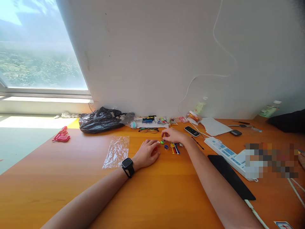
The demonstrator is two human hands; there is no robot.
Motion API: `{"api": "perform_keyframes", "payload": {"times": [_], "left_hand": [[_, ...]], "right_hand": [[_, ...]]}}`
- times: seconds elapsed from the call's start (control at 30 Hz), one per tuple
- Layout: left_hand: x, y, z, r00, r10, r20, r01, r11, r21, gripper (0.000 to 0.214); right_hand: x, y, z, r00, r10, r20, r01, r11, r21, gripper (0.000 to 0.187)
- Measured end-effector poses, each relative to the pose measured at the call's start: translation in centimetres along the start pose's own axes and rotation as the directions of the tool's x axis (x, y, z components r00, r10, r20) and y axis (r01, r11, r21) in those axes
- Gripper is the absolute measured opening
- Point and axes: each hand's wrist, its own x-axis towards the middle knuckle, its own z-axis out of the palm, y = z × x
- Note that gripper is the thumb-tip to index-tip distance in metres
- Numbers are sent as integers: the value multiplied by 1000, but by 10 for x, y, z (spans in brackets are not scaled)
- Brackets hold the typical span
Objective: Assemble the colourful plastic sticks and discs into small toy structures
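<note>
My left hand [146, 153] rests on the wooden table, thumb and fingers apart, around a small red piece [155, 149] that is partly hidden. My right hand [175, 135] hangs over the loose parts with its fingers bent down and drawn together; what they hold, if anything, is too small to make out. Below its fingertips lie a green piece [162, 142] and a round blue piece [166, 147]. Yellow plastic parts [172, 148] and a blue and white part [176, 149] lie beside my right wrist.
A clear plastic bag [116, 152] lies left of my left hand. Eyeglasses [149, 130] sit behind the hands, a black bag [102, 120] and red toy gun [61, 135] to the left. Rightward are a remote [192, 131], power strip [228, 156] and black tablet-like slab [231, 176].
</note>
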Motion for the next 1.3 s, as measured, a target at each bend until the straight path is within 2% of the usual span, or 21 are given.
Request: {"api": "perform_keyframes", "payload": {"times": [0.17,0.33,0.47,0.77,0.83,0.97,1.1,1.3], "left_hand": [[0,0,0,1000,1,-1,-2,1000,-12,37],[0,-1,0,1000,-9,0,9,1000,-14,35],[0,-2,2,1000,-12,-13,12,1000,-12,37],[-1,-1,2,1000,-10,-6,10,1000,-5,37],[-1,-1,2,1000,-5,-3,5,1000,-1,37],[-1,-2,2,1000,10,-2,-10,1000,10,36],[-1,-3,4,1000,15,-7,-14,1000,25,37],[-1,-4,5,1000,19,-23,-18,999,34,38]], "right_hand": [[-4,-2,6,999,-27,47,25,999,47,18],[-1,-8,3,999,-21,-47,21,1000,14,9],[-1,-15,4,994,-10,-112,5,999,-42,12],[-5,-4,-11,999,-30,33,30,999,-12,15],[-9,-2,-13,995,11,103,-8,1000,-28,19],[-12,-2,-7,957,111,267,-90,992,-90,23],[-8,-7,0,960,135,247,-109,987,-118,25],[-5,-15,-1,973,138,184,-111,982,-151,23]]}}
